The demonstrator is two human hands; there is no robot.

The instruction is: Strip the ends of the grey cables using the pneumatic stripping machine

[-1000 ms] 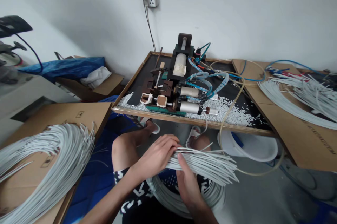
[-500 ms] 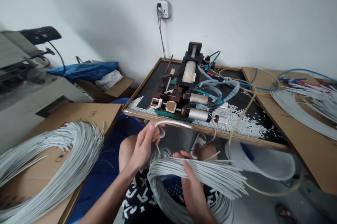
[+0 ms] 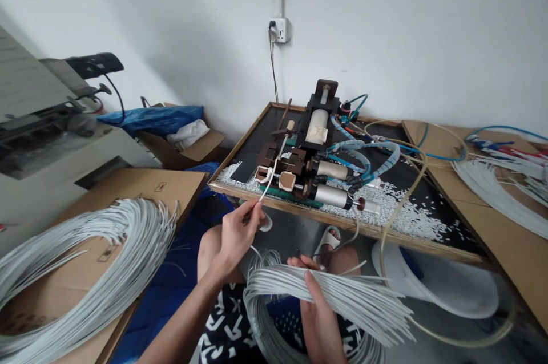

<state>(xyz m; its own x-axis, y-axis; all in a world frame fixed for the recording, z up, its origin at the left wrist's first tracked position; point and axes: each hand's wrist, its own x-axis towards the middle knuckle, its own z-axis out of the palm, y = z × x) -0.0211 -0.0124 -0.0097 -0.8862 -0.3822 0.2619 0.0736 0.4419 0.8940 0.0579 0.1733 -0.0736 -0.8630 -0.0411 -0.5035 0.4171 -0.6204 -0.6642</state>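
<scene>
Between its thumb and fingers, my left hand (image 3: 240,234) pinches a single white wire (image 3: 268,186). The wire's far end reaches up into the jaws of a pneumatic machine (image 3: 280,165) at the table's front edge. My right hand (image 3: 315,301) is wrapped round a thick coiled bundle of light grey wires (image 3: 342,290), thumb on top. The loose ends of that bundle fan out to the right, and its loop hangs over my lap. Part of the right hand's fingers is hidden behind the wires.
Short white cut bits (image 3: 398,210) litter the wooden-edged table (image 3: 432,243), with a dark flat panel (image 3: 245,169) among them. Another wire coil (image 3: 141,238) lies on cardboard at left, more wires (image 3: 500,187) at right. A white tub (image 3: 462,290) stands below the table.
My left hand has turned the single wire from pointing right to pointing up into the machine's jaws. The right hand still holds the bundle. The view has shifted slightly.
</scene>
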